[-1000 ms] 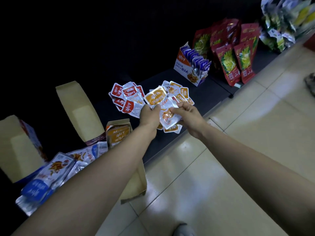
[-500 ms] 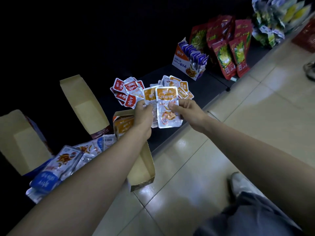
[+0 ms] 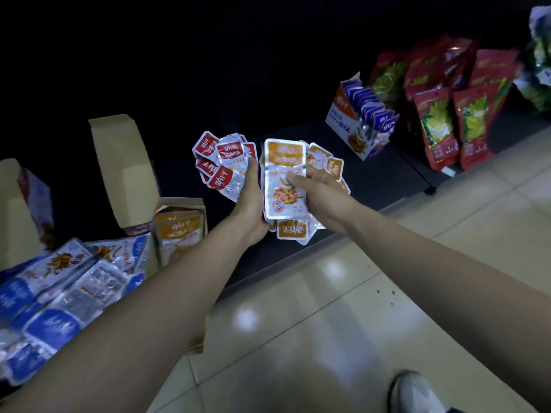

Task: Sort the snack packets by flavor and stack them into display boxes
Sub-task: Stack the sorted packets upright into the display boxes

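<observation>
Both hands are over the low dark shelf, sharing one orange stack of packets.
- Left hand: grip clamped on the stack's left edge and bottom-left corner. Can't make out how the fingertips sit.
- Right hand: grip grasping the right edge, thumb on the front packet, other fingers hidden behind.
- The stack is upright with the orange band on top. Only the front packet shows, so the count is unreadable.

On the shelf:
- Loose orange packets lie under and behind the stack, mostly covered by the hands.
- The red packets sit in a pile just left of those, partly behind the left hand.

Near left:
- An open cardboard box holds boxed orange packets. Its lower part is blocked by the left forearm.
- A tall flap stands behind it.
- Another box is at the far left, cut off by the frame.
- The blue packets are heaped at lower left, also cut off.

Right rear:
- A display box holds a blue row of packets standing on edge.
- The red bags stand beside it, blurred, print unreadable.

The back of the shelf is black and nothing resolves there. A shoe on the tiled floor is clipped at the bottom edge.
</observation>
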